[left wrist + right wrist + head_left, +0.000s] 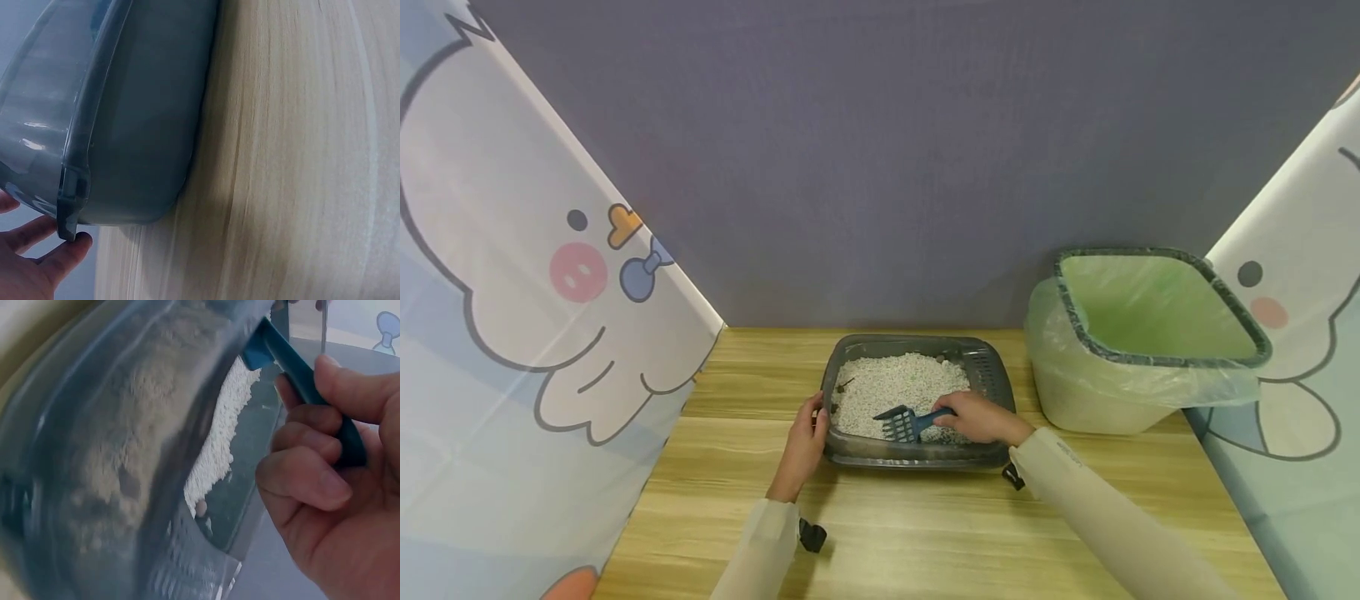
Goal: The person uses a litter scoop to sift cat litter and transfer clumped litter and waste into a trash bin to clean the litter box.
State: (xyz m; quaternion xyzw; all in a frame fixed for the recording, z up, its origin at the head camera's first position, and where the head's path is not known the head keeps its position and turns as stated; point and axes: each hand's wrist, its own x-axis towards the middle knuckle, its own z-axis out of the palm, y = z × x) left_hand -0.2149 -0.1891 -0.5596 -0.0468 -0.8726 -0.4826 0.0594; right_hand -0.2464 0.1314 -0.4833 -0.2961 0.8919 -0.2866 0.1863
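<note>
A dark grey litter box [917, 455] sits on the wooden table, holding pale granular litter [898, 379]. Dark clumps [844, 385] show by the litter's left edge. My right hand [977, 417] grips the handle of a blue litter scoop [904, 423], whose slotted head lies at the litter near the front wall. In the right wrist view, fingers curl around the scoop's handle [294, 369]. My left hand [805, 442] holds the box's left rim near the front corner. In the left wrist view, its thumb and fingertips [76, 245] meet the rim from either side.
To the right stands a waste bin [1097, 404] with a pale green bag folded over its dark rim. Behind the wooden table [917, 533] rises a grey panel [880, 167]. Cartoon-printed panels [490, 275] border both sides.
</note>
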